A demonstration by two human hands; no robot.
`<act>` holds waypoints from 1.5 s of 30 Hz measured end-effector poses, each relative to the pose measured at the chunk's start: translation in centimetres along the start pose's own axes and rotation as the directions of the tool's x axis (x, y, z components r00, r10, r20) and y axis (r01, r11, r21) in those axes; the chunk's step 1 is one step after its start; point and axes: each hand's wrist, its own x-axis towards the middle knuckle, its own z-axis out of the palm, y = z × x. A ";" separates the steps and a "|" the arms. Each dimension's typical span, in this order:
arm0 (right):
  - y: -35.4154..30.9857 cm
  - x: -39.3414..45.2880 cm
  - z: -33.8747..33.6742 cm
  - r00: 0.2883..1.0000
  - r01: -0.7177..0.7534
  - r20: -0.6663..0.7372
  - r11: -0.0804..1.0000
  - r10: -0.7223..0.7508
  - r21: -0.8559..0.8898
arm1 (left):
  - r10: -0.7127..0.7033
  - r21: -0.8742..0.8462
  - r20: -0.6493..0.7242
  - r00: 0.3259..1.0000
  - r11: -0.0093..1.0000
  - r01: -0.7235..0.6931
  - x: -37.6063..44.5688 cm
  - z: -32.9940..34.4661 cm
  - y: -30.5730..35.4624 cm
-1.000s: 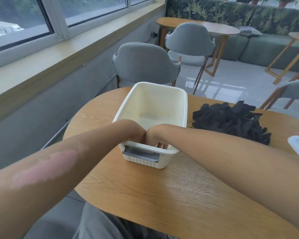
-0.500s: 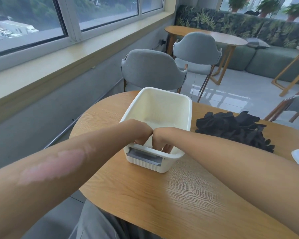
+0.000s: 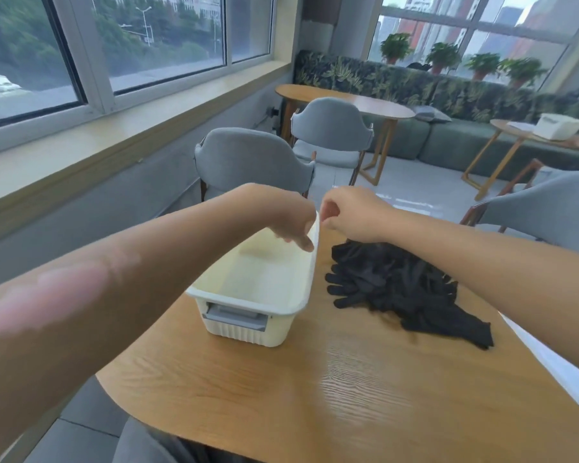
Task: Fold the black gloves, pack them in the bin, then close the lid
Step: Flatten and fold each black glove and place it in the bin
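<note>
An open cream-white bin (image 3: 281, 332) with a grey latch handle stands on the round wooden table (image 3: 315, 402); nothing shows inside it. A loose pile of black gloves (image 3: 398, 285) lies on the table just right of the bin. My left hand (image 3: 291, 218) hovers over the bin's far right corner, fingers curled, one finger pointing down beside the rim. My right hand (image 3: 351, 213) is a loose fist close beside it, above the far edge of the glove pile. Neither hand visibly holds anything.
A flat white piece, apparently the lid (image 3: 555, 372), lies at the table's right edge under my right forearm. A grey chair (image 3: 251, 162) stands behind the table and another (image 3: 549, 208) to the right. The windowsill wall runs along the left.
Both hands have come up out of the bin's near end and moved toward its far end. My head has lifted, so more of the room shows.
</note>
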 end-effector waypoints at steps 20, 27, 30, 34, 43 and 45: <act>17.8 -14.1 7.2 0.861 -0.439 -0.133 0.848 0.492 0.295 | -0.043 -0.339 -0.206 0.978 0.940 -0.030 1.4 16.0 12.1; 19.2 -14.4 10.7 0.753 -0.594 -0.001 0.681 0.658 0.429 | -0.142 -0.279 -0.275 0.951 0.958 0.063 0.5 22.7 11.1; 19.1 -13.9 11.0 0.753 -0.581 0.002 0.664 0.658 0.471 | -0.177 -0.268 -0.311 0.934 0.959 0.093 0.3 24.4 10.6; 18.9 -13.1 10.8 0.729 -0.557 -0.012 0.603 0.684 0.571 | -0.206 -0.274 -0.405 0.891 0.957 0.097 0.3 25.6 10.4; 19.1 -10.6 6.0 0.728 -0.401 -0.074 0.510 0.682 0.761 | -0.218 -0.304 -0.428 0.877 0.949 0.087 0.1 25.8 10.5; 19.1 -10.3 4.8 0.726 -0.383 -0.111 0.533 0.678 0.754 | -0.219 -0.302 -0.430 0.876 0.949 0.089 0.1 25.8 10.5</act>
